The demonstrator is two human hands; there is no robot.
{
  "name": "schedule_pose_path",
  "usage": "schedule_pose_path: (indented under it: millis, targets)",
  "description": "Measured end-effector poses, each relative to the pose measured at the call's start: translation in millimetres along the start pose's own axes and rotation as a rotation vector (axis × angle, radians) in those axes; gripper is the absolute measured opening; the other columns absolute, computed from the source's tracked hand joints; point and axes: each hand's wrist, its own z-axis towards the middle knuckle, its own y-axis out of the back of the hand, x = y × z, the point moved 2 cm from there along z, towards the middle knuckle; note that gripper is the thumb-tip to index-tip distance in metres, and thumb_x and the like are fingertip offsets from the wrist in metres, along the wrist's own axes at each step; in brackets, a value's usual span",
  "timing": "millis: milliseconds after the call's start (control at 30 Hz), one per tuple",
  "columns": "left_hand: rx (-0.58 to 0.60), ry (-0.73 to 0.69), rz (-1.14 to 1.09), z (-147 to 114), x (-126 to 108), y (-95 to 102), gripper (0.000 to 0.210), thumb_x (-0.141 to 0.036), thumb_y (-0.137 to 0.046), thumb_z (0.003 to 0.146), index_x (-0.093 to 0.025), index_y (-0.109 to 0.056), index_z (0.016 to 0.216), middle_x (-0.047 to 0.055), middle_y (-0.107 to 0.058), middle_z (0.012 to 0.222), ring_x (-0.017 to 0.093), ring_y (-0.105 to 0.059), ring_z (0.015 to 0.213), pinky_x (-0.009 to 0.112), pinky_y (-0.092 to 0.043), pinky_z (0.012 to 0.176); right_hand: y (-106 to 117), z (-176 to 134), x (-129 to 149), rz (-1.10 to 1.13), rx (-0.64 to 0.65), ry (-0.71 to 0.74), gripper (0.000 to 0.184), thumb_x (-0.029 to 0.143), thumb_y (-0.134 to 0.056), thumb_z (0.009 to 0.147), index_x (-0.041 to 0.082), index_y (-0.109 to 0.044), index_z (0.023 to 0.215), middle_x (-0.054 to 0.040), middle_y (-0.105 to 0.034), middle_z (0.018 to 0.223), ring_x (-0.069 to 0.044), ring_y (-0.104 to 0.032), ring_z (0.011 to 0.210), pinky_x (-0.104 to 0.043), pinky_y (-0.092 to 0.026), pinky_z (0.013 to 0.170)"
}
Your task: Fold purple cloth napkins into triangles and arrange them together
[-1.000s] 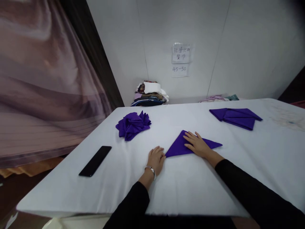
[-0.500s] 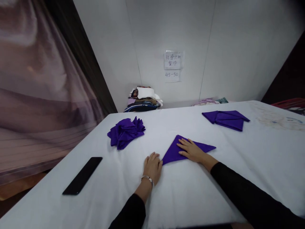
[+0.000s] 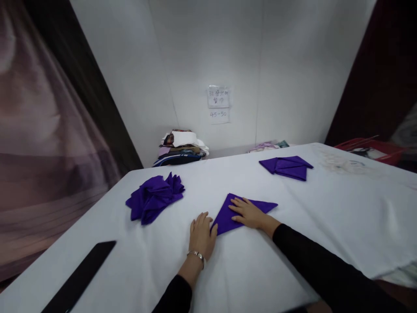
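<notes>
One purple folded cloth (image 3: 223,221) on white-covered counter (image 3: 257,274), right of ruffled purple bundle (image 3: 154,195). Right hand (image 3: 248,213) spread wide, flat across cloth; left hand (image 3: 201,238) at near-left corner, cannot tell if pinching.

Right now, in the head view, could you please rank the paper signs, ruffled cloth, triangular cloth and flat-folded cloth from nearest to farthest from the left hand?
1. Triangular cloth: touching the left hand, on its right.
2. Ruffled cloth: ahead and to its left.
3. Flat-folded cloth: toward the back of the table, on the right.
4. Paper signs: on the wall ahead.
</notes>
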Motion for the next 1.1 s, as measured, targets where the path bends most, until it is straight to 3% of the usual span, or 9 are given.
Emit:
schedule_pose_path:
  millis: [133,300,467,700,1100]
  targets:
    - [0.16,-0.196,0.031,20,-22,-18.4,0.058,-0.047,-0.034,0.084,-0.016,-0.035,0.133,0.009,-0.03,0.143,0.023,-0.02,0.133,0.048,-0.012,0.108,2,0,2,0.007,-0.021,0.005,0.06,0.057,-0.03,0.087,0.022,-0.034,0.136,-0.0099,-0.024,0.145,-0.024,-0.016,0.133,-0.045,-0.007,0.107]
    - [0.317,-0.214,0.143,26,-26,-38.4,0.077,-0.06,-0.027,0.08,-0.009,-0.027,0.137,0.012,-0.02,0.145,0.027,-0.013,0.135,0.049,-0.013,0.108,1,1,0,0.026,-0.027,0.013,0.058,0.055,-0.035,0.087,0.024,-0.033,0.136,-0.0085,-0.023,0.145,-0.024,-0.016,0.133,-0.046,-0.007,0.107]
    - [0.323,-0.213,0.165,26,-21,-41.4,0.079,-0.063,-0.023,0.08,-0.008,-0.027,0.137,0.011,-0.019,0.145,0.028,-0.012,0.135,0.049,-0.012,0.108,10,8,4,0.061,0.0,0.013,0.057,0.055,-0.03,0.088,0.025,-0.032,0.136,-0.0084,-0.024,0.145,-0.022,-0.015,0.134,-0.047,-0.007,0.107]
    - [0.328,-0.216,0.175,30,-19,-44.7,0.079,-0.063,-0.024,0.079,-0.008,-0.028,0.136,0.011,-0.018,0.145,0.027,-0.012,0.135,0.048,-0.013,0.108,8,28,5,0.047,-0.036,0.048,0.069,0.06,-0.028,0.086,0.015,-0.026,0.139,-0.0144,-0.023,0.144,-0.024,-0.014,0.134,-0.046,-0.007,0.107]
    - [0.358,-0.208,0.167,30,-17,-46.7,0.079,-0.064,-0.025,0.079,-0.01,-0.026,0.137,0.009,-0.017,0.145,0.028,-0.011,0.134,0.049,-0.013,0.108,5,29,-12,0.043,-0.029,-0.023,0.071,0.063,-0.028,0.084,0.02,-0.02,0.14,-0.0097,-0.021,0.146,-0.023,-0.016,0.133,-0.046,-0.006,0.107]
